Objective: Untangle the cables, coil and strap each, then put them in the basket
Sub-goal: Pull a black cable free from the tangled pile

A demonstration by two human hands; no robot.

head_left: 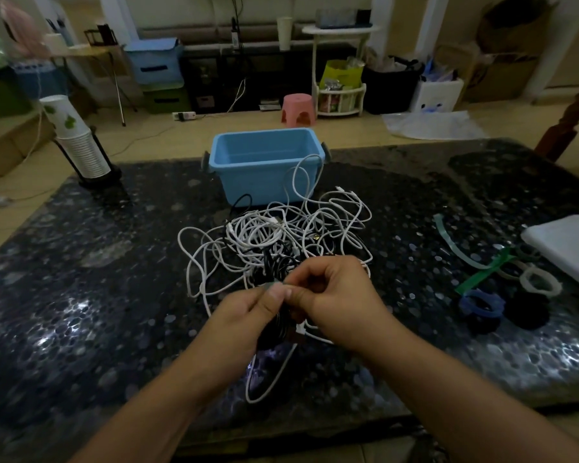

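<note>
Hands meet over the tabletop's (pixel 81 262) near edge: the left hand (pixel 244 315) grips a black coil (pixel 278 325) to keep its loops together while the right hand (pixel 331 295) pinches a strap (pixel 274 285) around it. Tangled cables (pixel 281 232) lie mid-tabletop, touching the empty basket (pixel 264 162) at the far edge; spare straps (pixel 482 272) wait near the right edge.

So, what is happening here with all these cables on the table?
A person is tidying cables. The left hand holds a coiled black cable, and the right hand pinches a small strap at its top. A tangled pile of white cables lies on the dark table. No cable shows inside the blue basket. Spare straps lie at right.
</note>
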